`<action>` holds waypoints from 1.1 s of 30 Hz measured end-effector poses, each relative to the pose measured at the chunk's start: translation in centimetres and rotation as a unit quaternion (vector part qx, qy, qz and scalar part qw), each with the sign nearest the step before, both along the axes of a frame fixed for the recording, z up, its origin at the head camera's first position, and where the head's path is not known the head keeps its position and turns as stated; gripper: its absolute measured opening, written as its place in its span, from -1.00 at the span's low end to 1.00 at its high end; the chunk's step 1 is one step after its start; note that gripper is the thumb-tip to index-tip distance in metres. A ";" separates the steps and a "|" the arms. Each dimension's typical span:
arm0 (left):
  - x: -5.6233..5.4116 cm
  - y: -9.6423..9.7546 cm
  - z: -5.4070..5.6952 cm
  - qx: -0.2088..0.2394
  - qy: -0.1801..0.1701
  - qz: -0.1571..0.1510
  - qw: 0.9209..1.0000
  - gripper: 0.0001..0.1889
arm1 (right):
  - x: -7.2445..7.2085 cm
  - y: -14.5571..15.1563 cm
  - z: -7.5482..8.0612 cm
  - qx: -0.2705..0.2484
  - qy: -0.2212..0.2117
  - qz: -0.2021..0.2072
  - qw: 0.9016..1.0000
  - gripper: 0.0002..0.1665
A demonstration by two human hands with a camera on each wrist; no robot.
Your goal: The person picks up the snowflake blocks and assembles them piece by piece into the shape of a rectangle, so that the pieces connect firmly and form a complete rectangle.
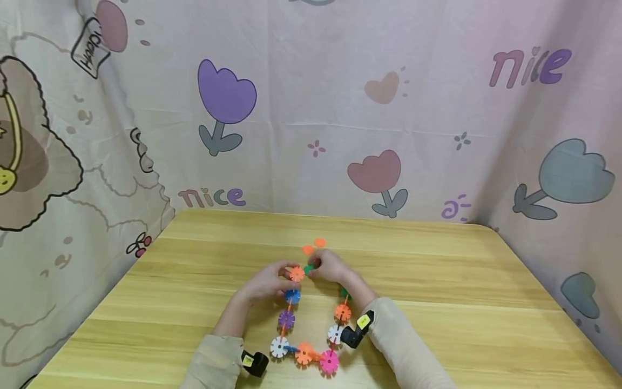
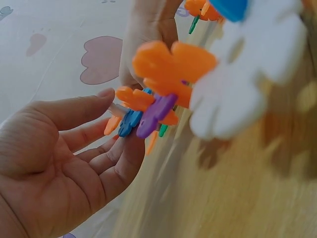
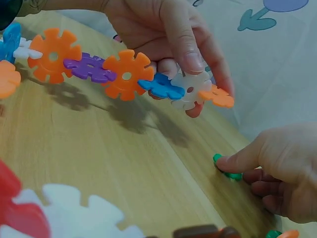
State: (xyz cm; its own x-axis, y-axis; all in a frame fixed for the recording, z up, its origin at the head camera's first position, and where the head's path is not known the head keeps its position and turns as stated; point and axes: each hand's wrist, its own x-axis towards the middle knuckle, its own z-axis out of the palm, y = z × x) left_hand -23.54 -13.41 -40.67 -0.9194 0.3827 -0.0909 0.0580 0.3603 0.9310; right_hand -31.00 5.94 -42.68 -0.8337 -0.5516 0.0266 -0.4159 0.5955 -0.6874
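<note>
A U-shaped chain of interlocking notched plastic discs, with orange, blue, purple, white and pink ones, lies on the table. My left hand (image 1: 266, 281) holds the far end of its left side, where an orange disc (image 1: 296, 274) sits outermost. Thumb and fingers pinch a white disc (image 3: 189, 90) just behind that end, beside a blue disc (image 3: 162, 87). My right hand (image 1: 331, 266) pinches a loose green disc (image 3: 233, 175) between thumb and fingers, a short gap away from the orange one. Part of the green disc is hidden by the fingers.
Two loose orange discs (image 1: 319, 242) lie beyond my right hand. The chain's right side, with an orange disc (image 1: 342, 312) and a pink disc (image 1: 329, 362), runs beneath my right forearm. A patterned curtain (image 1: 311, 108) hangs behind the wooden table (image 1: 437, 324).
</note>
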 end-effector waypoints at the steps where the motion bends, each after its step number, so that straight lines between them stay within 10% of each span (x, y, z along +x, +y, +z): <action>1: 0.0 0.0 0.0 -0.002 0.001 0.000 1.000 -0.41 | 0.0 0.0 0.0 -0.002 -0.003 0.000 1.000 -0.72; 33: -0.1 0.2 0.1 0.013 0.010 -0.009 1.000 -0.42 | 3.1 3.1 0.3 -0.142 -0.050 -0.018 0.988 -0.81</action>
State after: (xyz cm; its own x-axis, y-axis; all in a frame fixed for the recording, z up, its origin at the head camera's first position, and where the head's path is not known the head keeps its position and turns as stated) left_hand -23.61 -13.20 -40.55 -0.9135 0.4019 -0.0630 0.0823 0.3342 0.9389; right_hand -27.93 9.03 -42.42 -0.8586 -0.5041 0.0929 -0.3201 0.3858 -0.8653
